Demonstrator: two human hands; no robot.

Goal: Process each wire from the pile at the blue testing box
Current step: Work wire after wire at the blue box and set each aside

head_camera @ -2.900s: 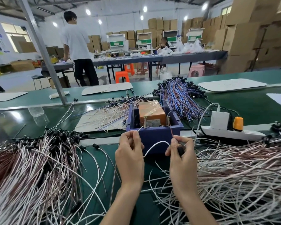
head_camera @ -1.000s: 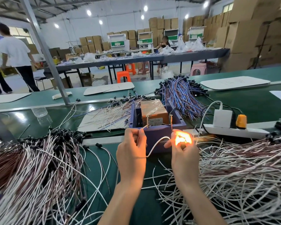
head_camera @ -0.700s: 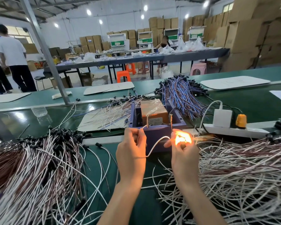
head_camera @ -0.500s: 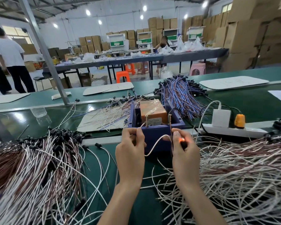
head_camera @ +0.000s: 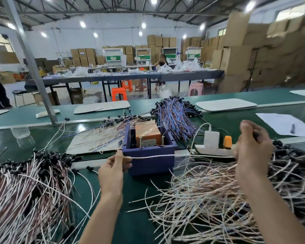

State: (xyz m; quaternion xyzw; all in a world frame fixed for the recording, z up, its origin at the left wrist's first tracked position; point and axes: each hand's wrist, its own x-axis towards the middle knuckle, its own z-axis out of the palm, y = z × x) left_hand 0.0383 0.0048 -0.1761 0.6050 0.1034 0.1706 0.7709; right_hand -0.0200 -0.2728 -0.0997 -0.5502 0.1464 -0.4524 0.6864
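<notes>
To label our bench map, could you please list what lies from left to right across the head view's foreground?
In order: left wire pile → left hand → blue testing box → white adapter → orange plug → right hand. The white wire held between both hands spans them, so it is omitted.

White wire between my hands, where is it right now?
Head view, centre: the white wire stretches level across the front of the blue testing box, from the left hand to the right hand.
</notes>
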